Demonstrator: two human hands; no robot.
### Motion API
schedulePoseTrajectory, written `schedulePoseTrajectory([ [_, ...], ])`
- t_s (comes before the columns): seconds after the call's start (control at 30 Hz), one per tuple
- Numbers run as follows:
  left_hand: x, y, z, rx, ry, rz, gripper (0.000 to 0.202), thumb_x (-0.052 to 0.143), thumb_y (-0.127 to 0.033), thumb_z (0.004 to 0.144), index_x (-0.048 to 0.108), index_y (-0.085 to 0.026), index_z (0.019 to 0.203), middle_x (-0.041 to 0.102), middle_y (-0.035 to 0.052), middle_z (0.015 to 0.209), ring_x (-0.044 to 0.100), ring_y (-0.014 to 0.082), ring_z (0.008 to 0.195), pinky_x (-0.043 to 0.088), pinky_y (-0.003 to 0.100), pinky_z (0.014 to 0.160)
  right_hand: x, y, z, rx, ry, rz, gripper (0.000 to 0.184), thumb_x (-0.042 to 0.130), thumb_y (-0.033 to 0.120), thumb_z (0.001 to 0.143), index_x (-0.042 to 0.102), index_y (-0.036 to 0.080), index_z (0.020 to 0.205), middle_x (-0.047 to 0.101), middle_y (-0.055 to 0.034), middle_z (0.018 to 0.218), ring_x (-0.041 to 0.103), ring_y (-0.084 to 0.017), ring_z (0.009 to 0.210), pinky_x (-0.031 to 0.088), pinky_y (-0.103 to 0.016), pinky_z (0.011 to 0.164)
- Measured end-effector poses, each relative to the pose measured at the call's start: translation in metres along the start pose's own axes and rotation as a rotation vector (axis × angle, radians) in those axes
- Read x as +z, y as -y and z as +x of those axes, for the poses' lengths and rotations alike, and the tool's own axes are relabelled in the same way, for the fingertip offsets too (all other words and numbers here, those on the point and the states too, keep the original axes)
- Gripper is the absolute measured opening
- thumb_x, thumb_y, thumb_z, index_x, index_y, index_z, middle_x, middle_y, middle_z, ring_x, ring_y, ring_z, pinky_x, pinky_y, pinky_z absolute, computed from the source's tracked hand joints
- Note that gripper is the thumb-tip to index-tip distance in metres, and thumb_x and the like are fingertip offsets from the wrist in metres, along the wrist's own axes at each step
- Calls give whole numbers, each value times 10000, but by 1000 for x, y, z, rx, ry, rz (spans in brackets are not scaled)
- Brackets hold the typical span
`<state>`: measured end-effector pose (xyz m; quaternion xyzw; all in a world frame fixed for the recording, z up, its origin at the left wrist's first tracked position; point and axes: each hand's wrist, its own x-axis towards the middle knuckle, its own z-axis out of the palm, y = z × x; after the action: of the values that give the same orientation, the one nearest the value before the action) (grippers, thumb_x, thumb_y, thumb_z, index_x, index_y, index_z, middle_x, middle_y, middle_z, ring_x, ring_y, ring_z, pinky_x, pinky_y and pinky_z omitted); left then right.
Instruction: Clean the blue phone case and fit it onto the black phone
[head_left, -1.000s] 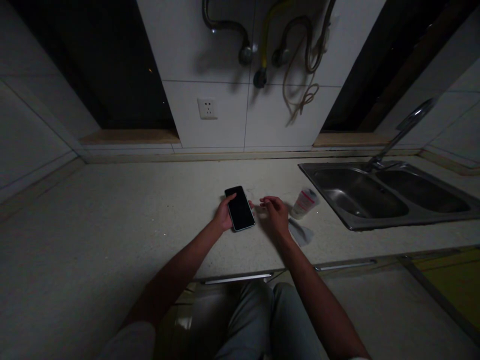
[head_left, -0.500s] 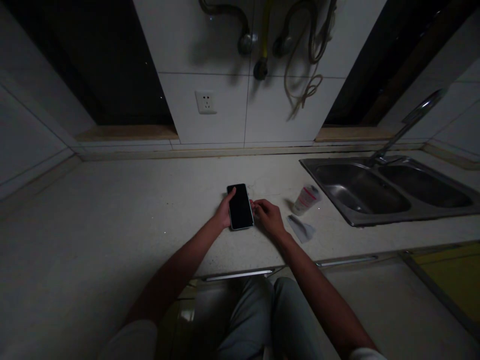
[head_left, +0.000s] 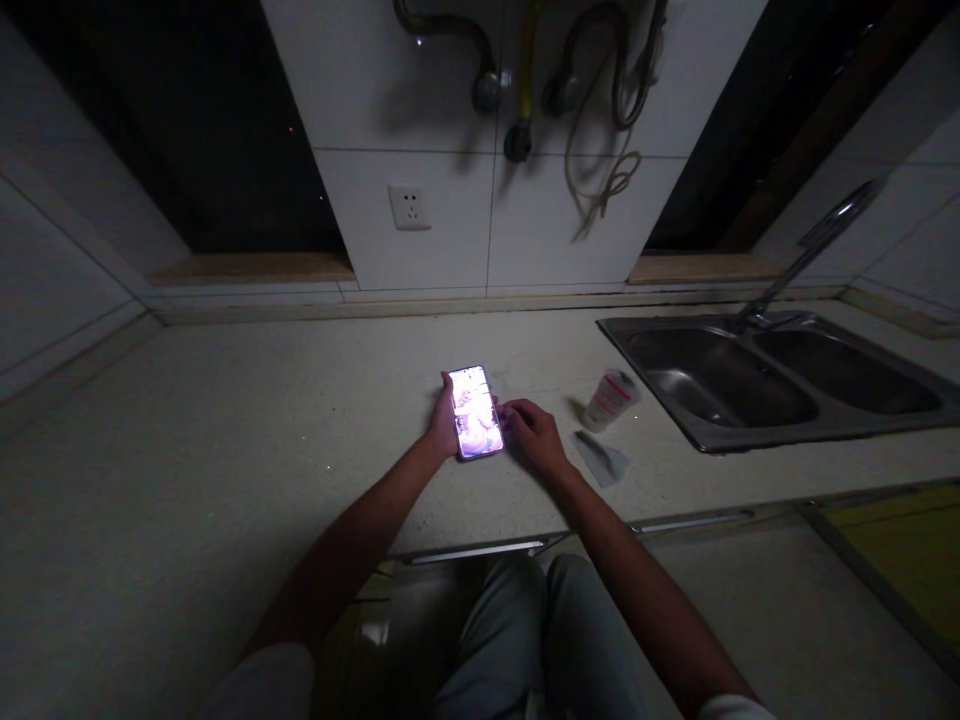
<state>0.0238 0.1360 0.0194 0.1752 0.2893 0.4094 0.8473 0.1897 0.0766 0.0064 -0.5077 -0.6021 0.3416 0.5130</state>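
A smartphone [head_left: 475, 411] lies on the pale countertop [head_left: 262, 420] with its screen lit up. My left hand [head_left: 442, 425] grips its left edge, fingers curled round it. My right hand [head_left: 529, 435] is pressed against the phone's right edge, fingers closed on its side. Both forearms reach forward from the bottom of the picture over my knees.
A small white tube or bottle [head_left: 609, 398] lies on its side right of my hands, with a flat grey wrapper [head_left: 601, 460] beside it. A double steel sink [head_left: 772, 380] with a tap [head_left: 814, 250] fills the right. A wall socket [head_left: 409, 207] and hoses [head_left: 592, 110] hang behind.
The phone's screen went from dark to lit. My right hand moved from hovering just right of the phone to pressing on its right edge.
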Motion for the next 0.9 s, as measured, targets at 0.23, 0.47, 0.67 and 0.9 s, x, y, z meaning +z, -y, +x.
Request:
schedulePoseTrajectory([
  [0.23, 1, -1, -1, 31, -17, 0, 800, 240, -754, 925, 687, -100, 1031, 741, 184, 902, 725, 318, 902, 555, 479, 851, 2, -2, 2, 86, -54, 89, 346, 592, 521, 883, 680, 195, 960, 727, -34, 821, 651, -178, 716, 503, -274, 651],
  [0.47, 2, -8, -9, 117, -95, 43, 767, 293, -770, 916, 709, -131, 998, 714, 112, 755, 690, 247, 711, 570, 388, 734, 9, -1, -5, 128, 123, 52, 402, 611, 571, 859, 726, 193, 934, 655, 5, 665, 557, -139, 533, 438, -245, 496],
  [0.67, 3, -9, -8, 113, -169, 37, 713, 339, -764, 912, 703, -153, 952, 674, 77, 684, 647, 219, 630, 562, 367, 698, 10, 1, -11, 236, 186, 149, 529, 685, 580, 799, 741, 155, 1109, 617, 26, 586, 502, -113, 413, 393, -231, 415],
  [0.9, 6, -5, -5, 103, -301, 105, 588, 441, -690, 926, 663, -152, 842, 654, 59, 644, 615, 193, 546, 555, 355, 638, 5, 5, -13, 134, 268, 34, 463, 521, 544, 935, 752, 173, 1090, 549, 43, 484, 528, -124, 408, 383, -217, 423],
])
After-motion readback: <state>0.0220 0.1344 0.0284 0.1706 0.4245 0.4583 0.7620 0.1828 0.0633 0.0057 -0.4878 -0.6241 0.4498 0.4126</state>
